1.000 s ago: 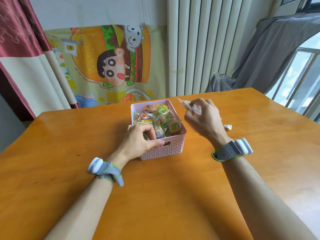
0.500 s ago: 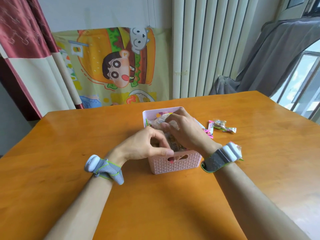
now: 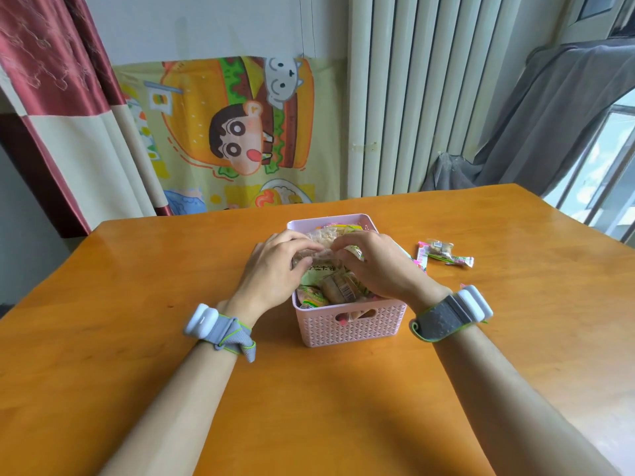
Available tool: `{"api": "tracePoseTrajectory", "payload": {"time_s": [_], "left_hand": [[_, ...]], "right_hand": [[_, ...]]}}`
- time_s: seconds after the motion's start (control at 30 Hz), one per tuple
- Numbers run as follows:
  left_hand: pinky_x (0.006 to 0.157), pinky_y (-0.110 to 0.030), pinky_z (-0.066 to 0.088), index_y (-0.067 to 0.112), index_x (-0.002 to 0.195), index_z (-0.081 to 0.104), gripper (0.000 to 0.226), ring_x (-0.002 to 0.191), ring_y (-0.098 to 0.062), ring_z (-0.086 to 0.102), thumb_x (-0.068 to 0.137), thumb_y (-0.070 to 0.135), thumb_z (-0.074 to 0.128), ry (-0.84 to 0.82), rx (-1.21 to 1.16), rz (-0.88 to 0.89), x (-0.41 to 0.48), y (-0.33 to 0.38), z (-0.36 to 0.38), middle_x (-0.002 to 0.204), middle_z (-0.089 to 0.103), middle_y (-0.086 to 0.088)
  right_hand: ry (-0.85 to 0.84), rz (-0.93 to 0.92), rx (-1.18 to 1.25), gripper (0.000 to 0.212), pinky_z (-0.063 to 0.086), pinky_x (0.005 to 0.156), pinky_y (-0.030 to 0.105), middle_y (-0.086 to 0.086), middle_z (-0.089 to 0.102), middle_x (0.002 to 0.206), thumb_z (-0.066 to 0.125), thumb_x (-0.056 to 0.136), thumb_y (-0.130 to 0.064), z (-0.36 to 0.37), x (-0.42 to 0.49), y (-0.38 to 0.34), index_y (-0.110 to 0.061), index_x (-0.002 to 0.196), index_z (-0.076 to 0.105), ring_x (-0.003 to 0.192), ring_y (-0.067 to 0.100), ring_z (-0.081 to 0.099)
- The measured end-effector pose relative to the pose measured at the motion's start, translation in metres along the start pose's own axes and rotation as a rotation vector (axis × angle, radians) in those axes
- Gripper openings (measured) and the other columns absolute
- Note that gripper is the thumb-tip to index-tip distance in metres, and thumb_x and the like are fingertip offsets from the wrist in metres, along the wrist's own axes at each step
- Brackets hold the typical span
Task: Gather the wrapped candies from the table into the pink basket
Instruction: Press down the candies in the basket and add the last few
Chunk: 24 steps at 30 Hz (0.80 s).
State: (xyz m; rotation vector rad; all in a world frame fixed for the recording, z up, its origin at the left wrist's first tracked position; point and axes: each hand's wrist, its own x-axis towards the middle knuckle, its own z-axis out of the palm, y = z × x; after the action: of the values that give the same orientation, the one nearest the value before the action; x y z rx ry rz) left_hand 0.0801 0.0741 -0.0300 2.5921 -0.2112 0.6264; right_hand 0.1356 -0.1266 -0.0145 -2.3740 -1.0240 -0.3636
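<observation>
I have both hands over the pink basket point(image 3: 347, 324), which sits around the middle of the table point(image 3: 137, 338), a little toward its far edge. My left hand point(image 3: 275, 269) reaches in from the basket's left wall, fingers curled and pinched together with the thumb on a clear-wrapped candy point(image 3: 321, 239) lying on top of the pile. My right hand point(image 3: 374, 266) comes in from the right wall, its fingers likewise curled down and closed on the same crinkled wrapper, fingertips of the two hands nearly meeting above the heap. The basket is filled to its rim with wrapped candies point(image 3: 338, 286) in green, orange and clear packets. A few loose candies point(image 3: 443, 252) lie on the table just right of the basket, toward the right edge, partly hidden behind my right hand. Each wrist wears a grey strap with a white tracker point(image 3: 201, 319).
</observation>
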Motion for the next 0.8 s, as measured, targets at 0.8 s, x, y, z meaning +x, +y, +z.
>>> {"api": "tracePoseTrajectory", "payload": {"time_s": [0.8], "left_hand": [[0.097,-0.038,0.043,0.025,0.098,0.071,0.014,0.111,-0.02,0.056,0.095,0.03,0.058,-0.047,0.092,-0.021,-0.015,0.055,-0.003,0.116,0.063,0.006]], "right_hand": [[0.046,0.185,0.017,0.021,0.048,0.081,0.027,-0.001,0.071,0.115,0.061,0.096,-0.022,-0.045,-0.058,0.039,-0.019,0.115,0.07,0.101,0.016,0.066]]}}
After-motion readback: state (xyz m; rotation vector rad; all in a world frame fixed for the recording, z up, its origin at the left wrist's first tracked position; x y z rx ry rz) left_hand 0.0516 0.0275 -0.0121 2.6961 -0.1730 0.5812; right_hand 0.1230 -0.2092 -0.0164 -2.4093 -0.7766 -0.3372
